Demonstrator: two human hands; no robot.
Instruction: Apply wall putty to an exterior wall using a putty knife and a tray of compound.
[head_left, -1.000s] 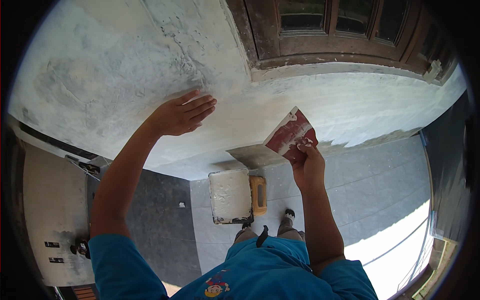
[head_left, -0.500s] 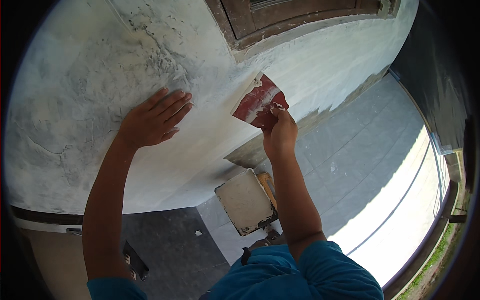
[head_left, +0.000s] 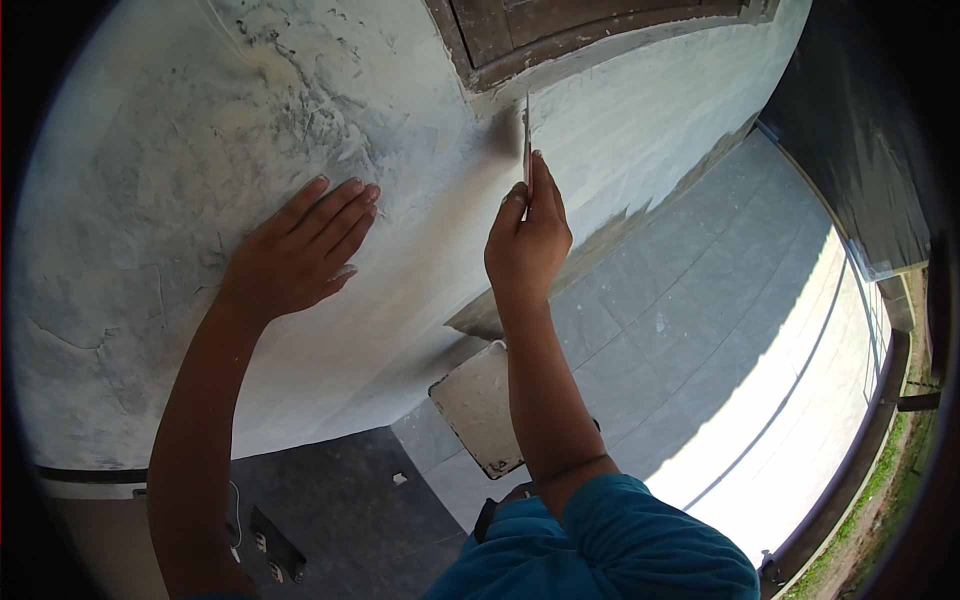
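Observation:
My left hand (head_left: 290,255) lies flat against the whitish plastered wall (head_left: 390,310), fingers stretched out, beside a rough patch with dark grey streaks. In my right hand (head_left: 530,245) is a dark red putty scraper (head_left: 528,145), pinched between thumb and fingers. The blade now stands nearly edge-on, so only a thin line of it shows. Its tip is at the wall corner, just under the brown window frame (head_left: 560,45); whether it touches the surface I cannot tell.
Below my right forearm is a pale, stained square board or seat (head_left: 478,410), partly hidden by the arm. Grey tiles (head_left: 680,270) cover the floor at right, with a sunlit strip. On dark flooring at lower left lie a dark narrow object (head_left: 277,545) and a small white scrap (head_left: 400,478).
My right hand has moved up and slightly left, turning the scraper from broad face to edge-on near the corner. My left hand stays on the wall, while the view has shifted slightly.

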